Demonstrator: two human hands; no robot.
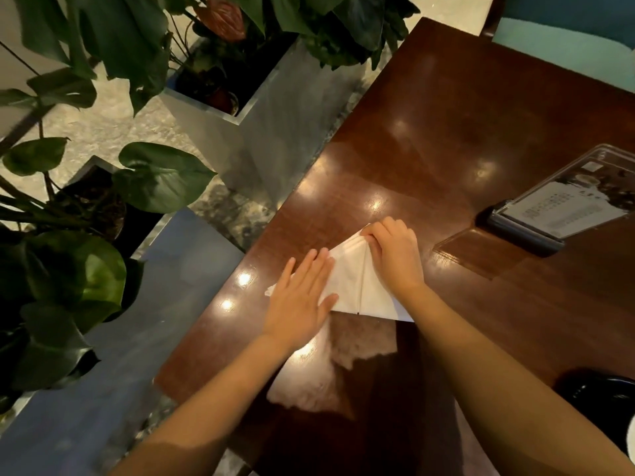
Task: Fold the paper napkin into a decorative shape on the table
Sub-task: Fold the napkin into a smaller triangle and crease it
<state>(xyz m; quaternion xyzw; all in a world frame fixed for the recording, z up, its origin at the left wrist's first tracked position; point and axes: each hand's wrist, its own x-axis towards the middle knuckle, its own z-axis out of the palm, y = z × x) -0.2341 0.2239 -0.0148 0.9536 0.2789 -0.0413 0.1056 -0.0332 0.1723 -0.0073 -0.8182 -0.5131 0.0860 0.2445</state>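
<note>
Creasing the napkin (354,283): your left hand (300,298) presses its left flap flat, fingers straight; your right hand (395,257) pinches the top tip. Next, likely: sharpen the centre seam.

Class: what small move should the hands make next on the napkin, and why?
Probably slide the right hand down from the tip to crease the right flap: the napkin is a triangle with a centre seam, the left hand pins its left half flat, the right pinches only the tip.

Left grip (302,297) lies flat, right grip (391,255) curled.
</note>
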